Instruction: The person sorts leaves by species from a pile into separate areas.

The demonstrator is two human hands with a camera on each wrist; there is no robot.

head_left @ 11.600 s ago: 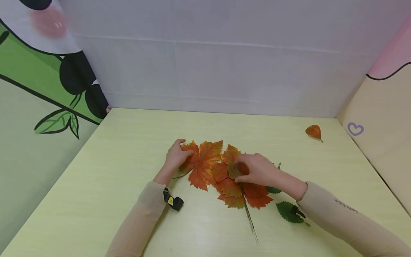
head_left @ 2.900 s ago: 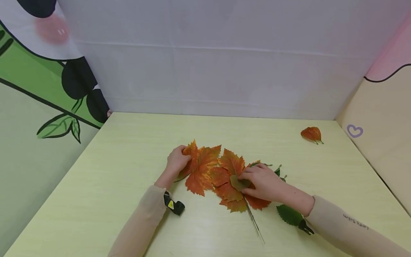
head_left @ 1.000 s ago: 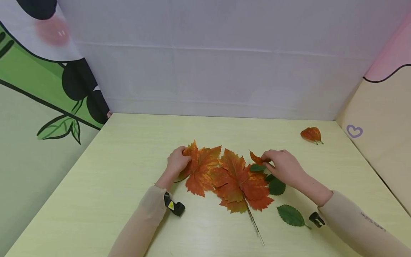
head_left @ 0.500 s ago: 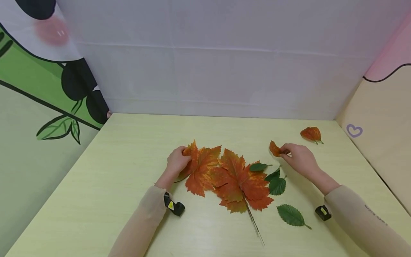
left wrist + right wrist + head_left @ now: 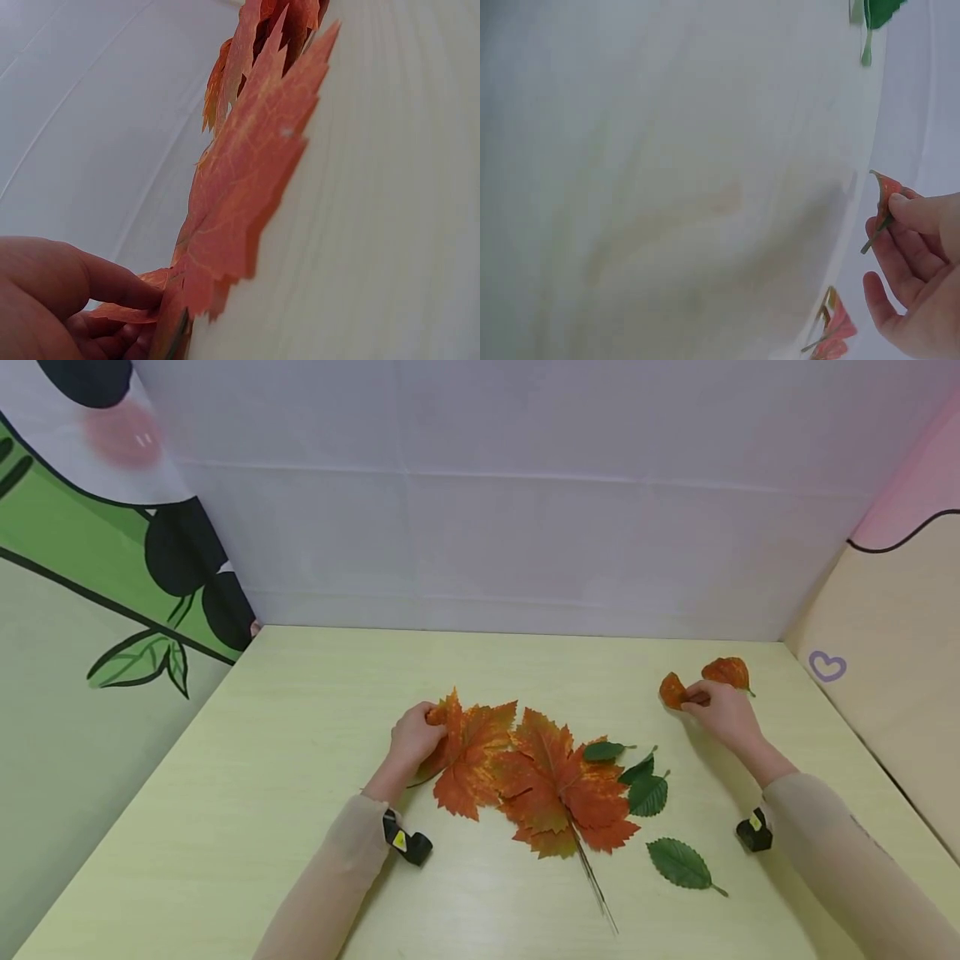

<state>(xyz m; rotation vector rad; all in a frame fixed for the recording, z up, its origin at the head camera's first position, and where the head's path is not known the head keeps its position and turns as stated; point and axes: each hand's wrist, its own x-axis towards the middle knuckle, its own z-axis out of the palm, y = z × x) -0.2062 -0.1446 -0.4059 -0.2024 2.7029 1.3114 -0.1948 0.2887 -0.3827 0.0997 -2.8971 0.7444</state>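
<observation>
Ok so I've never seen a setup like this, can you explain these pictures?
There's no robot, just a person working bare-handed. The wide picture comes from a camera worn on the head; the other two come from black wrist cameras, one on each wrist. On the table lie large orange maple-style leaves, some green leaves, and small rounded orange leaves toward the far right. The left hand grips the leftmost large leaf by its edge; the right hand pinches another small orange leaf near the rounded ones.

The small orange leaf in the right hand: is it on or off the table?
Off: the right hand pinches the leaf, and the right wrist view shows backdrop between its stem and the table.
</observation>
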